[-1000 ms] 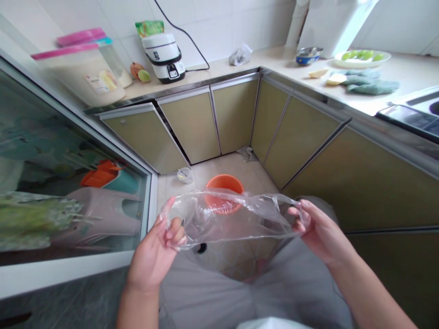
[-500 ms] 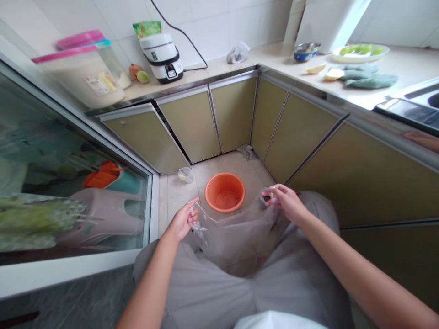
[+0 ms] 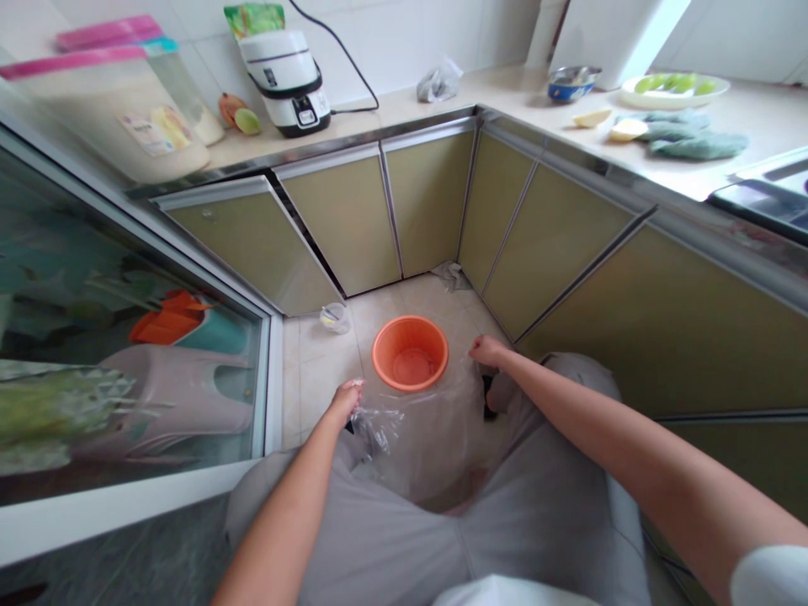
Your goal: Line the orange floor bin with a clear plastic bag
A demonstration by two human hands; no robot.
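Observation:
A clear plastic bag (image 3: 420, 438) is stretched between my two hands, low in front of my knees. My left hand (image 3: 348, 399) is closed on its left edge, where the film bunches into shiny folds. On the other side my right hand (image 3: 488, 350) is closed in a fist at the bag's right edge. Just beyond the bag, an orange plastic tub (image 3: 410, 353) stands upright on the tiled floor, nothing large visible inside. The film is so see-through that its exact outline is hard to make out.
A small clear container (image 3: 335, 318) sits on the floor by the cabinet doors (image 3: 341, 219). At left runs a glass door (image 3: 126, 337) with a pale frame. On the counter are a rice cooker (image 3: 289, 84), lidded tubs (image 3: 126, 126), a plate of green fruit (image 3: 672, 99) and a cloth (image 3: 700, 139).
My right hand has gone from a loose pinch to a fist and moved slightly left. The bag is pulled flatter and tauter. The view has shifted a little.

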